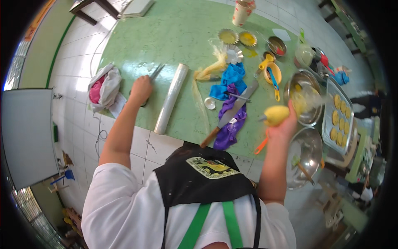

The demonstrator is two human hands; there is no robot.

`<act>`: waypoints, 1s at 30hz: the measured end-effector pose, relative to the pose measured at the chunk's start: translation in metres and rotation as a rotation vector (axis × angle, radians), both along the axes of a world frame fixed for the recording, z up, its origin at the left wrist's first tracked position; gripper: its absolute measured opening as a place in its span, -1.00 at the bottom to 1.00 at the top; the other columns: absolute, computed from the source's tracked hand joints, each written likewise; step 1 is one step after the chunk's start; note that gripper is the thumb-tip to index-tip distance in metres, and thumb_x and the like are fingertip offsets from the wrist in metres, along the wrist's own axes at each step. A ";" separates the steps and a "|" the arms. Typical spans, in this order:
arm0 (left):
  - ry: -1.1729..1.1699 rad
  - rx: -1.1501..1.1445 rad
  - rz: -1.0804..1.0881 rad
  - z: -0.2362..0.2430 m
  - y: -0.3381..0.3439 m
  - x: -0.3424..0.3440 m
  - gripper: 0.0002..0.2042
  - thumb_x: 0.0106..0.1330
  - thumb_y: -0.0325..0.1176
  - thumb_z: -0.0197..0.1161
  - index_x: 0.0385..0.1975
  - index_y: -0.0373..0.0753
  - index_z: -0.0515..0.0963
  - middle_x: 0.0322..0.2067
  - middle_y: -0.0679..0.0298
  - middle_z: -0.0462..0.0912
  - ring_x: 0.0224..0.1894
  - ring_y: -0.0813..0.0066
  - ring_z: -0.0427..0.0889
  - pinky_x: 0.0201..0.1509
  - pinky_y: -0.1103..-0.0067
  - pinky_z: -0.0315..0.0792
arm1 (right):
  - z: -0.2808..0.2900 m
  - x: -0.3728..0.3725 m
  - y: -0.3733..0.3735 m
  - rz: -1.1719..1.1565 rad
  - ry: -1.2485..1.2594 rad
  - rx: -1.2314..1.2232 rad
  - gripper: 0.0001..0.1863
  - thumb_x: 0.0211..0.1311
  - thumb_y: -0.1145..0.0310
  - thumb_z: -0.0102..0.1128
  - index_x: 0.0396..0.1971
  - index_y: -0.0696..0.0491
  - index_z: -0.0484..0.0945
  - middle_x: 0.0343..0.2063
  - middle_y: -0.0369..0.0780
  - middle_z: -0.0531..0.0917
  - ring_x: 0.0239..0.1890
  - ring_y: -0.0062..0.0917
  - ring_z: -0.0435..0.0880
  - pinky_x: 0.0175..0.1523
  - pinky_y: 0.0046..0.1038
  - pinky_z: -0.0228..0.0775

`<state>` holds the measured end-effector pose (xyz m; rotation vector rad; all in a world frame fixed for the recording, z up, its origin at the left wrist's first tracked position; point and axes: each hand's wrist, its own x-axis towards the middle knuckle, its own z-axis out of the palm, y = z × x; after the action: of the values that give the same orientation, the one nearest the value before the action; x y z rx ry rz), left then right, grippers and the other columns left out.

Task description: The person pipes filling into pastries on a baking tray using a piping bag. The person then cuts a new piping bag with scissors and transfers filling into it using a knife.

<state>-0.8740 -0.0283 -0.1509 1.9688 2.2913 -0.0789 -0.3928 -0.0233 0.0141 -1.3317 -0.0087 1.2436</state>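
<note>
My left hand (141,89) is closed around a pair of scissors (156,71), whose blades point away from me over the green table. In my right hand (284,126) is a piping bag (277,115) filled with something yellow; its metal tip points left, and its clear loose end trails right over a metal bowl (306,118) with yellow residue. A roll of plastic wrap (171,99) lies just right of my left hand. Between my hands are a long knife (238,108) with a wooden handle, a purple cloth (229,130), a blue cloth (233,78) and an eggshell (210,103).
A tray (326,135) of yellow shaped pieces stands far right, beside a large metal bowl (295,174) holding a wooden-handled tool. Fluted tins (228,36), measuring cups (266,62) and a paper cup (242,15) sit toward the back. A white-and-pink cloth (108,89) lies at left.
</note>
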 end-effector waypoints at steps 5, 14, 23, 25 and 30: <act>-0.603 0.026 -0.066 0.102 -0.026 0.036 -0.75 0.33 -0.36 0.02 -0.11 -0.40 0.34 -0.23 -0.11 0.51 -0.22 -0.06 0.56 -0.17 0.20 0.41 | 0.009 -0.054 0.011 -0.065 -0.078 0.201 -0.59 0.23 0.22 0.19 0.03 0.05 0.42 -0.14 -0.25 0.56 -0.15 -0.40 0.62 -0.10 -0.27 0.51; -1.071 -0.203 -0.473 0.238 -0.066 0.109 -0.79 0.27 -0.30 0.23 -0.26 -0.33 0.51 -0.53 0.15 0.52 -0.51 0.33 0.49 -0.39 0.47 0.37 | 0.041 -0.100 0.006 -0.173 -0.141 0.303 -0.70 0.25 0.35 0.08 -0.06 0.12 0.40 -0.18 -0.24 0.51 -0.16 -0.42 0.57 -0.13 -0.28 0.50; -1.114 -0.243 -0.446 0.237 -0.068 0.105 -0.78 0.26 -0.29 0.25 -0.27 -0.33 0.51 -0.55 0.16 0.50 -0.52 0.35 0.48 -0.40 0.47 0.36 | 0.051 -0.110 -0.002 -0.176 -0.088 0.333 -0.81 0.26 0.24 0.18 -0.44 -0.04 0.39 -0.55 -0.39 0.43 -0.47 -0.58 0.53 -0.34 -0.41 0.45; -1.114 -0.232 -0.451 0.236 -0.069 0.105 -0.78 0.26 -0.29 0.25 -0.27 -0.33 0.51 -0.55 0.16 0.50 -0.52 0.33 0.49 -0.39 0.47 0.37 | 0.054 -0.112 -0.004 -0.184 -0.085 0.332 -0.82 0.26 0.24 0.18 -0.42 -0.04 0.40 -0.54 -0.39 0.43 -0.46 -0.57 0.53 -0.33 -0.41 0.45; -1.092 -0.183 -0.492 0.234 -0.068 0.106 -0.77 0.26 -0.29 0.25 -0.26 -0.34 0.52 -0.53 0.14 0.52 -0.49 0.29 0.52 -0.38 0.45 0.39 | 0.049 -0.109 -0.002 -0.191 -0.110 0.345 -0.82 0.25 0.24 0.19 -0.35 -0.03 0.41 -0.51 -0.37 0.44 -0.43 -0.56 0.54 -0.31 -0.40 0.46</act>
<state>-0.7679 -0.0960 0.0826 1.7457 1.0667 0.5675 -0.5015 -0.0255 0.0634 -1.0713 -0.1637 0.9567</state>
